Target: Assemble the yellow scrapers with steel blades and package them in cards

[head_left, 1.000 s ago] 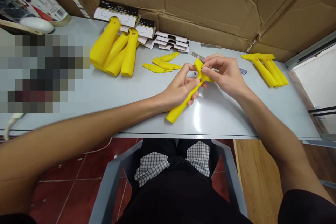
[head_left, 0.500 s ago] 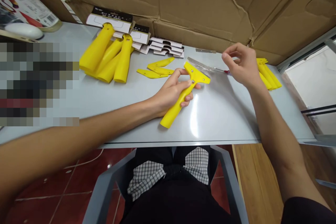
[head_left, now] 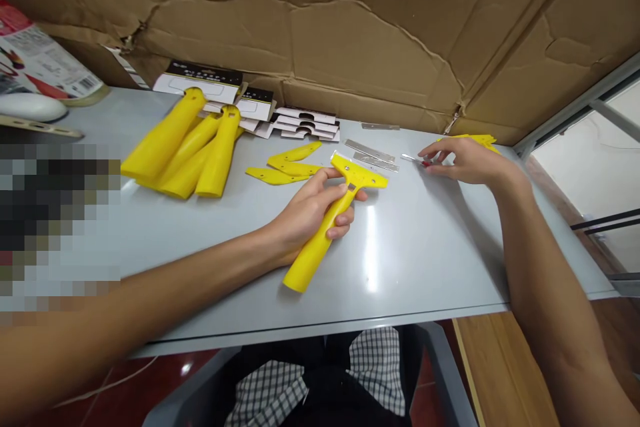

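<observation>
Well, near the desk's [head_left: 425,267] front edge, the left hand's [head_left: 310,210] fingers are wrapped round the yellow scraper [head_left: 320,240]; towards the right corner, the right hand's [head_left: 465,160] fingers are curled at a small screwdriver [head_left: 413,158], their grip unclear.

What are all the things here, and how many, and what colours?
Scraper: one, yellow, in left hand
Handles: four, yellow, left pile
Flat pieces: about three, yellow, middle
Metal strips: at least three, silver, beyond scraper
Thin tool: one, silver and red, by right fingers
Yellow pieces: uncountable, behind right hand
Cards: several, black and white, back left
Printed pack: one, multicoloured, far left
Cardboard: brown, behind table
Table: one, pale grey, middle
Chair: one, grey, below
Hands: two, left and right
</observation>
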`<state>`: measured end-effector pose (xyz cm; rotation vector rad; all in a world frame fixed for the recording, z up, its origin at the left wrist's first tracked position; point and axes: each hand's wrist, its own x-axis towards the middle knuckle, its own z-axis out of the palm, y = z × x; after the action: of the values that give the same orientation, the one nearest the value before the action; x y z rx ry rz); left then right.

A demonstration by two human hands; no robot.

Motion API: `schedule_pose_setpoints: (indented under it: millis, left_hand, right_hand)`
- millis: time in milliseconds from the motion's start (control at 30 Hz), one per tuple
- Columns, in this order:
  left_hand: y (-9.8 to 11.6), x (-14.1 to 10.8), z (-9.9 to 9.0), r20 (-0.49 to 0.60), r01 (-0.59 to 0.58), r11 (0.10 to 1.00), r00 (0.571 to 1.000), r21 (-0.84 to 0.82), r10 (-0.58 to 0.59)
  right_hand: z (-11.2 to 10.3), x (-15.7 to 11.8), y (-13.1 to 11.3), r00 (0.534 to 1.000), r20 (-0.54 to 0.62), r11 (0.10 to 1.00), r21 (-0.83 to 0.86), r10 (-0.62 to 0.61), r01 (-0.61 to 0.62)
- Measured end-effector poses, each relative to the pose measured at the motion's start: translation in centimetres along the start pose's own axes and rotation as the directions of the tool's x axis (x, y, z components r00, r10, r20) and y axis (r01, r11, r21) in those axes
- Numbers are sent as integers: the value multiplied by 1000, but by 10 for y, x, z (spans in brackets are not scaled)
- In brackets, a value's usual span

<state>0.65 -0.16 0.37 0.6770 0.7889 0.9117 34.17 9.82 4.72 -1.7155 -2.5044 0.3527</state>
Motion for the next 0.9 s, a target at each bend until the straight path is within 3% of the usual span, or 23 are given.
schedule_pose_setpoints:
  millis: [200,300,400,467,667,900]
  left_hand:
    - [-1,-2,2,6,-26,999,1000,35,26]
    - [-2,-3,2,9,-50,998,999,41,50]
    - [-3,-4,4,-3,-62,997,998,42,62]
    - [-4,-5,5,-20,-63,997,998,38,64]
    - [-4,-4,7,-130,-51,998,990,-25,48]
    - [-3,-4,6,-101,-40,999,994,-22,37]
  right_hand:
    - [0,2,2,996,55,998,-22,67,-66]
    - [0,0,-10,996,-80,999,22,-43,45]
    - [2,-4,-33,946,-272,980,41,-176,195]
    - [5,-8,-52,910,-326,957,44,-257,286]
    - [17,-13,-80,845,-346,890,57,-408,453]
    - [23,-13,-84,804,-378,867,6,-460,499]
